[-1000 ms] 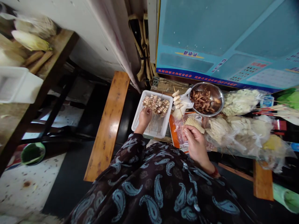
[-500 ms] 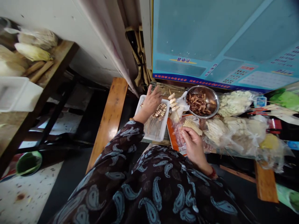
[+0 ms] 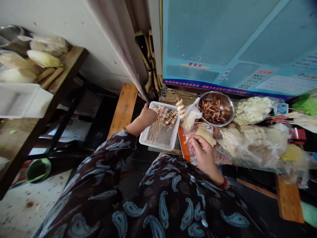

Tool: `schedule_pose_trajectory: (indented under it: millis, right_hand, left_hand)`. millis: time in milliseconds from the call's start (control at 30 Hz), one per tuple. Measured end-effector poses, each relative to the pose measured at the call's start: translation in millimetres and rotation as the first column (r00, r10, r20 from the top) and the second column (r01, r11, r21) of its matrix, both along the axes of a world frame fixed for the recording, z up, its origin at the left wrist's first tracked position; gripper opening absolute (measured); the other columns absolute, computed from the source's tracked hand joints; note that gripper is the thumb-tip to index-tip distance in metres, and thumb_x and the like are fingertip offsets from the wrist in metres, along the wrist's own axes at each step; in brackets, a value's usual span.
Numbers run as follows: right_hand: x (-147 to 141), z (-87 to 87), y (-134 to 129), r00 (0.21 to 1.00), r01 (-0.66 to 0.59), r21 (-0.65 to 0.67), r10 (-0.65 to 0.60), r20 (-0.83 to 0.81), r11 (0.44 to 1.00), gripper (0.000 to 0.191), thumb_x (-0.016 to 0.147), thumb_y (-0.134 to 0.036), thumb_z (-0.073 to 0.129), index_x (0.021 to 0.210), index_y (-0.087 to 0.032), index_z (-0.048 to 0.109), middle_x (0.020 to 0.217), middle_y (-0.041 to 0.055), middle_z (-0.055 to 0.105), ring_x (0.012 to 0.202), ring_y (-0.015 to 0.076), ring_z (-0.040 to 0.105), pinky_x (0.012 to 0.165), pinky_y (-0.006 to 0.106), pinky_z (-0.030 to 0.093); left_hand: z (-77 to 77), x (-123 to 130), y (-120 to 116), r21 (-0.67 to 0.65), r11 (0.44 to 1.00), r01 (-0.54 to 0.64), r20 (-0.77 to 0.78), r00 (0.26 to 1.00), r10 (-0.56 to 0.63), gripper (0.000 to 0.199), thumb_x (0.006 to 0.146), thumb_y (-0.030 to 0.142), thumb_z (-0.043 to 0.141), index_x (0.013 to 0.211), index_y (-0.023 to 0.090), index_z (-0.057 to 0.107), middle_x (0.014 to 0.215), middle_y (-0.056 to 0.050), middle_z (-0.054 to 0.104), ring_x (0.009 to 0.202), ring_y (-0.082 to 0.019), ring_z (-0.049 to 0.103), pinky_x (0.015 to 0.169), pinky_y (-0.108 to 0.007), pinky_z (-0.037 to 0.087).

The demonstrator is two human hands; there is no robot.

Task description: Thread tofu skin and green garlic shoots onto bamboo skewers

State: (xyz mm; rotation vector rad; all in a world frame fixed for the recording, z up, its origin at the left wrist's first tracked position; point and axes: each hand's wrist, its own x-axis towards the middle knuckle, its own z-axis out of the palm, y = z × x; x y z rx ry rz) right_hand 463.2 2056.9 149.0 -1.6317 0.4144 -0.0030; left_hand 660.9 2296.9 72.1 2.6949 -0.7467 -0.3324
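My right hand (image 3: 201, 150) pinches the lower end of a bamboo skewer (image 3: 187, 126). Pale slices, perhaps mushroom, are threaded on its upper part and lean over the right rim of a white plastic tray (image 3: 162, 144). Inside that tray lie several finished skewers with small brownish-white pieces (image 3: 164, 115), their sticks pointing toward me. At the tray's left rim is my left hand (image 3: 146, 117), closed over the edge with its thumb outside; the fingertips are partly hidden.
A steel bowl (image 3: 229, 114) of brown dried strips stands right of the tray. Bagged pale foods (image 3: 260, 138) and loose red-tipped sticks (image 3: 284, 117) lie further right. A wooden bench (image 3: 125, 102) is at left, beyond it a table (image 3: 71, 62) with vegetables and a white container (image 3: 19, 99).
My left hand has moved from above the tray to its left rim and closed there. The tray's near left corner has shifted left. My right hand still holds the skewer, slightly lower.
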Motion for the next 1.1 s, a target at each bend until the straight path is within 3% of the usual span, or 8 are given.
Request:
schedule_pose_trajectory:
  millis: [100,200,467,533,633,700,867,1100]
  right_hand:
    - [-0.7,-2.6,0.9,1.000,-0.021,0.033,0.020,0.006,0.999,0.025,0.091,-0.043,0.065,0.101,-0.022,0.071,0.090,0.0025,0.068,0.074,0.0141,0.057,0.067,0.028,0.047]
    - [-1.6,-5.5,0.8,1.000,-0.020,0.057,0.019,0.016,0.998,0.024,0.091,-0.043,0.065,0.102,-0.022,0.071,0.087,0.0016,0.067,0.073,0.0136,0.057,0.066,0.027,0.046]
    - [-3.6,-4.2,-3.5,0.999,0.037,0.038,-0.038,0.013,0.999,0.027,0.087,-0.046,0.067,0.099,-0.021,0.072,0.089,0.0030,0.068,0.071,0.0137,0.056,0.064,0.027,0.046]
    - [-2.8,-1.5,-3.2,0.998,0.068,0.045,-0.069,0.016,0.997,0.027,0.086,-0.045,0.069,0.099,-0.021,0.072,0.087,0.0025,0.068,0.069,0.0126,0.055,0.062,0.026,0.045]
    - [-0.1,3.1,0.7,0.991,0.129,0.086,-0.132,0.026,0.988,0.028,0.085,-0.045,0.070,0.099,-0.021,0.071,0.084,0.0017,0.067,0.065,0.0116,0.052,0.057,0.025,0.042]
    - [1.7,6.1,5.1,0.986,0.156,0.117,-0.162,0.039,0.981,0.029,0.083,-0.046,0.072,0.098,-0.021,0.070,0.086,0.0023,0.068,0.064,0.0112,0.051,0.055,0.024,0.041]
    - [0.4,11.7,13.1,0.989,0.136,0.168,-0.143,0.029,0.976,0.028,0.082,-0.044,0.073,0.098,-0.021,0.070,0.094,0.0036,0.070,0.067,0.0107,0.053,0.061,0.025,0.045]
    - [-4.5,11.7,14.0,0.990,0.128,0.179,-0.136,0.032,0.975,0.028,0.082,-0.045,0.074,0.097,-0.022,0.071,0.091,0.0030,0.070,0.073,0.0133,0.058,0.067,0.027,0.049]
  left_hand:
    - [-11.3,-18.1,-1.3,-0.027,0.990,-0.140,-0.173,0.976,0.133,0.021,0.072,0.007,0.062,0.054,0.016,0.053,0.066,-0.012,0.065,0.094,-0.033,0.069,0.104,-0.054,0.035]
    - [-23.1,-34.3,-0.1,-0.053,0.975,-0.217,-0.210,0.957,0.202,0.019,0.076,0.014,0.063,0.059,0.017,0.056,0.065,-0.010,0.065,0.086,-0.030,0.070,0.090,-0.042,0.045]
    - [-40.6,-103.2,11.9,-0.225,0.873,-0.433,-0.248,0.892,0.378,0.021,0.090,0.023,0.047,0.091,0.017,0.068,0.067,-0.003,0.067,0.066,-0.016,0.065,0.068,-0.024,0.047]
    - [-34.4,-124.9,6.8,-0.316,0.810,-0.494,-0.258,0.867,0.428,0.026,0.093,0.026,0.044,0.099,0.016,0.067,0.064,-0.001,0.064,0.061,-0.014,0.063,0.067,-0.024,0.048]
    - [-14.7,-148.7,-8.0,-0.562,0.615,-0.554,-0.332,0.831,0.446,0.025,0.093,0.033,0.048,0.101,0.018,0.066,0.064,0.001,0.063,0.059,-0.013,0.060,0.063,-0.024,0.047]
    - [1.7,-156.5,-19.1,-0.654,0.533,-0.537,-0.361,0.841,0.403,0.024,0.093,0.035,0.050,0.100,0.018,0.065,0.066,0.001,0.063,0.060,-0.013,0.060,0.062,-0.024,0.047]
    - [33.4,-162.0,-38.5,-0.758,0.437,-0.485,-0.342,0.865,0.367,0.023,0.095,0.038,0.051,0.102,0.019,0.062,0.071,-0.001,0.065,0.066,-0.013,0.061,0.066,-0.026,0.047]
    - [49.1,-170.6,-61.0,-0.829,0.288,-0.480,-0.431,0.875,0.219,0.025,0.096,0.044,0.054,0.099,0.019,0.057,0.073,0.000,0.065,0.060,-0.011,0.058,0.063,-0.025,0.048]
